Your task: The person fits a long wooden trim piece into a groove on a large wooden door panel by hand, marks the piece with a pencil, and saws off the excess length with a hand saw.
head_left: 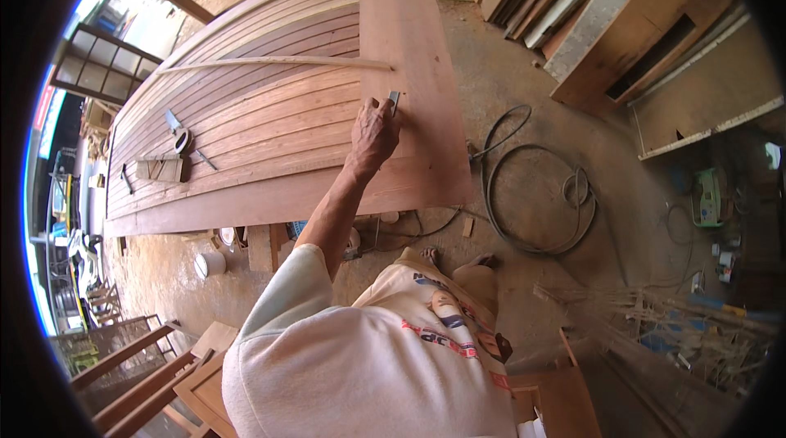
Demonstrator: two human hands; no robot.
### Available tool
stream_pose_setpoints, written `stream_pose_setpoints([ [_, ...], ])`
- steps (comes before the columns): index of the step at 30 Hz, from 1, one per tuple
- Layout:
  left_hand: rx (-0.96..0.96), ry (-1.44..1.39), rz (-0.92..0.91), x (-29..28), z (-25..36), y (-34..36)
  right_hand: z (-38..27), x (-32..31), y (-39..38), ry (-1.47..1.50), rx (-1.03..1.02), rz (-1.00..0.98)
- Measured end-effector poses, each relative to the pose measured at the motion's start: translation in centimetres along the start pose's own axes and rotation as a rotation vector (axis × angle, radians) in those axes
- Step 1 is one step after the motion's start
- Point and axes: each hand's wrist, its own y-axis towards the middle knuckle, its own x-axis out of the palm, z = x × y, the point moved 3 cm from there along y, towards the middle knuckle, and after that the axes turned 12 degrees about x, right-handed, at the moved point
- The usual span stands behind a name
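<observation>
The fingers of the left hand (375,131) are closed on a small grey flat piece (395,101); only its upper end shows past them, so its full shape is hard to tell. It is at the plain, wide board along the right end of a large wooden panel (409,29), which lies flat. What bears the panel is mostly hidden beneath it. The right hand is out of sight, so I cannot tell how its fingers stand.

A thin wood strip (274,64) lies across the slats, its right end on the wide board. Well to the left are a bladed tool (173,120) with a looped handle and a wood block (160,169), near the panel's left end. The slats between them and the forearm are open room.

Beyond the panel's right edge, bare floor (483,78) runs to some stacked boards (589,4). A coiled black cable (490,196) takes up the floor near the right corner. A white bucket (210,264) stands just off the near edge. The pile (696,323) at lower right is dim and tangled.
</observation>
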Motion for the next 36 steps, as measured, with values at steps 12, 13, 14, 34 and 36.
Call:
stream_pose_setpoints([
  [12, -0.453, 0.028, 0.012, 1.3, 1.1, 1.4, -28.5, 1.7, 18.7, -0.482, -0.207, -0.181],
  [13, -0.48, 0.04, 0.022, 1.6, 1.3, 1.1, -32.0, 1.4, 20.1, -0.529, -0.239, -0.168],
  [14, -0.474, 0.034, 0.044, 1.7, 1.8, 1.3, -35.1, 1.5, 20.8, -0.56, -0.253, -0.159],
  [34, -1.013, 0.002, 0.435, 1.6, -11.3, 11.3, -48.6, 12.3, 22.4, -0.938, -0.402, -0.433],
  [36, -0.939, -0.044, 0.615, 0.8, -11.1, 10.9, -47.2, 13.0, 26.7, -1.086, -0.566, -0.52],
])
